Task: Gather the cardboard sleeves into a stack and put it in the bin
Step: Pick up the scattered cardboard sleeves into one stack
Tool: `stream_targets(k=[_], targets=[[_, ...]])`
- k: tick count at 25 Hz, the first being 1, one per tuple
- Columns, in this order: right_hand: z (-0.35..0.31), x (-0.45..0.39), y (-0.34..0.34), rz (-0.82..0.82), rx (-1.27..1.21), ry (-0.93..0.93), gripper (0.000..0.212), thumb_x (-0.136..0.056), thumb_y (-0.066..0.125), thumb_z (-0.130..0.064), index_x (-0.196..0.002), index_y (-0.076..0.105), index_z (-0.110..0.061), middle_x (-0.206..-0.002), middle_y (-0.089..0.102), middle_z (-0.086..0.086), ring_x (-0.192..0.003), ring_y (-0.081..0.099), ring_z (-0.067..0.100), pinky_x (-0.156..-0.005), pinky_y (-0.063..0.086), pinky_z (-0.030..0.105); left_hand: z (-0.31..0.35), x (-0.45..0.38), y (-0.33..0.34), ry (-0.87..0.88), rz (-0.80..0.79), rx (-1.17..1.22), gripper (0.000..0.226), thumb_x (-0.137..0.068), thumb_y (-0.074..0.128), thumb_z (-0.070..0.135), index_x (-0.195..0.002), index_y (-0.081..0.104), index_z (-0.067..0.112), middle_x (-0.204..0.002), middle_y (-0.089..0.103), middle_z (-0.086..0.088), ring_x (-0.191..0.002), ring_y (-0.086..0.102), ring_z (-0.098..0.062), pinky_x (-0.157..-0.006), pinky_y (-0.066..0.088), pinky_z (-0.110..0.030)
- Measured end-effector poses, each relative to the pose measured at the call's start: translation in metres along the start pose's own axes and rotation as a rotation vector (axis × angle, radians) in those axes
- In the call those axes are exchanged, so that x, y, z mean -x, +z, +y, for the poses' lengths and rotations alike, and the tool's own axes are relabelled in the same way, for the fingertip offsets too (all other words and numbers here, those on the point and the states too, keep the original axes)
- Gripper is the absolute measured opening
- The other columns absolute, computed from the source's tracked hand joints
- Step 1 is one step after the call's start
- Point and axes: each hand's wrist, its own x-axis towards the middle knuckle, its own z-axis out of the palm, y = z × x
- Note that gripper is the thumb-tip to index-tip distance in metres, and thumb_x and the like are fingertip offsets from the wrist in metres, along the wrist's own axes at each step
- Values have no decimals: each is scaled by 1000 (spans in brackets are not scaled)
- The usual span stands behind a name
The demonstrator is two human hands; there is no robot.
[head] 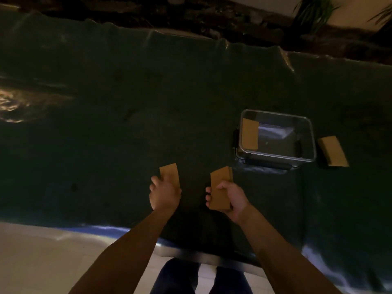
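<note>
My left hand [164,193] grips a single flat brown cardboard sleeve [169,171] that sticks up past its fingers. My right hand [232,199] holds a thicker stack of sleeves [220,186] by its lower half. Both hands hover above the dark green table cloth [127,124], a short gap between them. The clear plastic bin [305,124] stands to the upper right of my right hand, with one sleeve [250,133] leaning against its left inner wall. A further sleeve stack [333,150] lies on the cloth just right of the bin.
The table's near edge [106,230] runs below my forearms, with pale floor and my legs [191,279] beyond it. Dark clutter lines the table's far side, and a potted plant [314,11] stands at the top right. The scene is dimly lit.
</note>
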Motion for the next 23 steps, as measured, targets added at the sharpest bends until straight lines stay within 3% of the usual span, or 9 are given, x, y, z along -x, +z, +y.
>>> stream_targets(k=[3, 5, 8, 10, 13, 15, 17, 21, 23], targets=[[-1, 2, -16, 17, -11, -20, 39, -91, 46, -8, -129, 40, -11, -98, 64, 20, -73, 61, 28, -74, 53, 46, 10, -10, -3, -160, -34, 203, 82, -76, 77, 29, -138, 25, 17, -135, 34, -20, -122, 43, -44, -95, 47, -54], [0, 2, -23, 17, -16, -34, 41, -92, 46, -8, -132, 39, -11, -98, 64, 20, -72, 61, 28, -73, 53, 45, 12, -10, -10, -139, 20, 272, 64, -83, 67, 17, -135, 30, 15, -131, 42, -21, -116, 50, -44, -91, 48, -51], [-3, 3, -31, 16, -10, -49, 33, -96, 45, -13, -128, 39, -12, -101, 64, 20, -73, 61, 27, -74, 51, 45, 20, -7, -20, -111, 19, 438, 33, -92, 54, 9, -125, 51, 13, -122, 59, -15, -109, 61, -35, -86, 50, -41], [-5, 4, -35, 18, 20, -90, 35, -98, 50, -21, -131, 44, -14, -105, 65, 18, -75, 62, 26, -74, 52, 44, 36, 8, -25, -124, -127, 610, 24, -95, 56, 14, -118, 62, 16, -112, 67, -9, -96, 65, -25, -81, 55, -37], [-12, 9, -45, 37, 95, -160, 44, -89, 66, -35, -129, 52, -25, -111, 67, 11, -84, 66, 25, -73, 55, 42, 72, 42, -27, -94, -443, 845, 19, -96, 58, 18, -113, 65, 15, -103, 67, -8, -84, 60, -18, -76, 50, -35], [-19, 17, -58, 32, 112, -193, 50, -84, 71, -38, -130, 53, -30, -115, 68, 10, -92, 68, 27, -76, 56, 42, 97, 59, -27, -48, -513, 846, 21, -97, 56, 22, -115, 65, 16, -98, 65, -8, -81, 56, -19, -72, 47, -34], [-28, 29, -80, 23, 104, -224, 48, -84, 72, -35, -129, 54, -29, -112, 70, 10, -88, 69, 25, -72, 56, 40, 121, 72, -25, -18, -510, 799, 22, -97, 55, 25, -115, 65, 19, -97, 63, -6, -75, 51, -17, -66, 44, -31], [-46, 50, -133, 30, 54, -248, 54, -82, 74, -37, -131, 53, -31, -119, 67, 9, -107, 64, 30, -92, 53, 51, 173, 103, -11, 40, -583, 764, 18, -96, 57, 27, -108, 69, 22, -96, 63, -4, -72, 48, -16, -63, 42, -27], [-55, 60, -157, 32, 15, -255, 45, -85, 71, -35, -126, 56, -25, -116, 67, 11, -105, 64, 30, -88, 54, 48, 205, 125, 0, 108, -587, 706, 14, -94, 61, 26, -102, 71, 20, -94, 65, -2, -69, 50, -12, -60, 41, -24]])
